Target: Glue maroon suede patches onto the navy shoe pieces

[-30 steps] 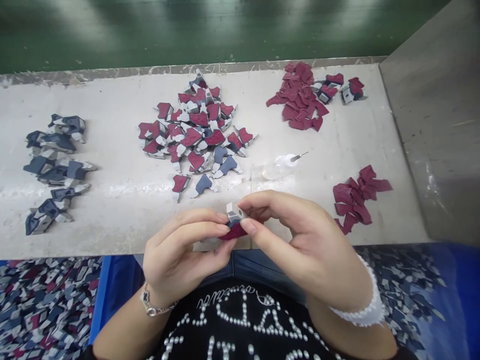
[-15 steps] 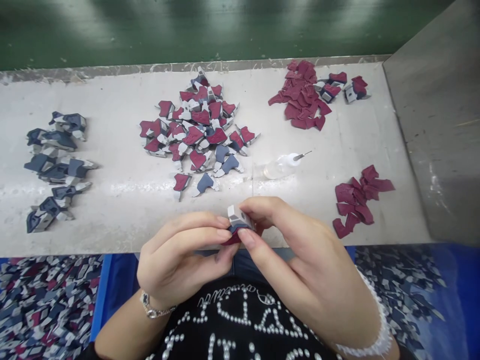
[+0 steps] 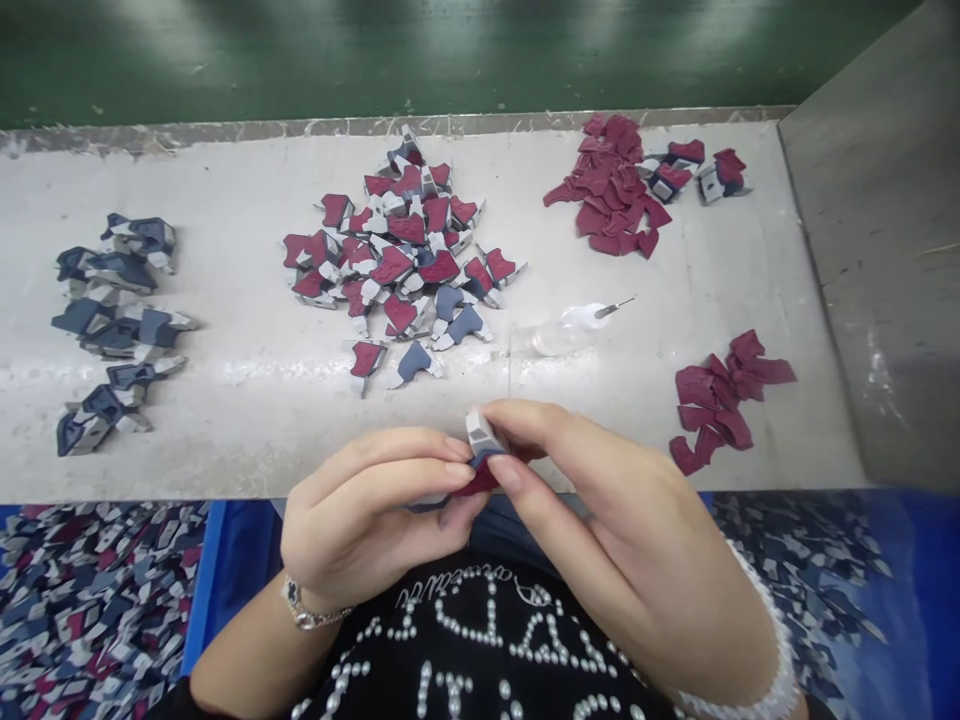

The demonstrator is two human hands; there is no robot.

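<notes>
Between my two hands, at the table's front edge, is a small plastic part (image 3: pixel 480 433) in white, blue-grey and maroon. My left hand (image 3: pixel 379 500) is closed on its left side, fingertips on top and thumb below. My right hand (image 3: pixel 592 500) pinches its right side between thumb and index finger. The maroon face tilts toward me; the white end points up and away. Fingers hide much of the part. Beyond my hands lies a pile of similar parts (image 3: pixel 405 230), mostly maroon-faced, a few blue-grey. A clear bottle with a needle tip (image 3: pixel 570 328) lies to its right.
Blue-grey and white parts (image 3: pixel 116 330) lie at the left. Loose maroon pieces form one heap (image 3: pixel 611 190) at the back right and another (image 3: pixel 724 400) at the right. A metal panel (image 3: pixel 877 250) bounds the right side. Bins of parts (image 3: pixel 90 610) stand below the front edge.
The held part has turned slightly, showing more of its maroon face. Both hands keep their grip on it. The view has shifted a little; the piles and bottle look undisturbed.
</notes>
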